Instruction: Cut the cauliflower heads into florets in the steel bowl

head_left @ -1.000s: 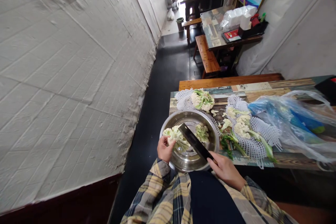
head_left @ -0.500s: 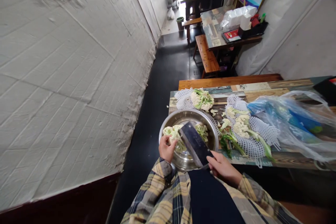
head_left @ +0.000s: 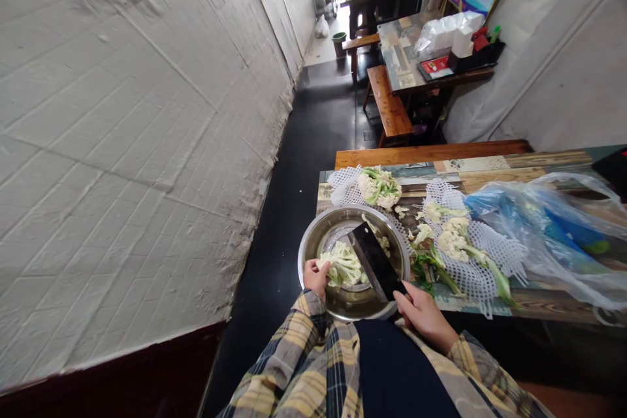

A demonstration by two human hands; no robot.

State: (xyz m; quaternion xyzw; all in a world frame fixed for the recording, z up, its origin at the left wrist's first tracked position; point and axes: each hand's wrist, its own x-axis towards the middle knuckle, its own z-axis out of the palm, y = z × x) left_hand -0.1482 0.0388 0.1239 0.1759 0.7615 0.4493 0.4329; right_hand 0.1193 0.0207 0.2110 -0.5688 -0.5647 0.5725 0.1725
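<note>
Our right hand [head_left: 422, 315] grips the cleaver [head_left: 377, 260], blade running away and leftward from it over the metal bowl [head_left: 313, 241], while our left hand [head_left: 316, 275] clasps the cauliflower piece [head_left: 344, 263] just left of the blade.

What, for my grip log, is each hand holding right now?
Left hand: closed on a cauliflower piece over the metal bowl.
Right hand: closed on the cleaver.

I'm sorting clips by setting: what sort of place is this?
Probably a small eatery: wooden tables and benches in a row, and the right hand holds a cleaver over cauliflower in a steel basin.
</note>
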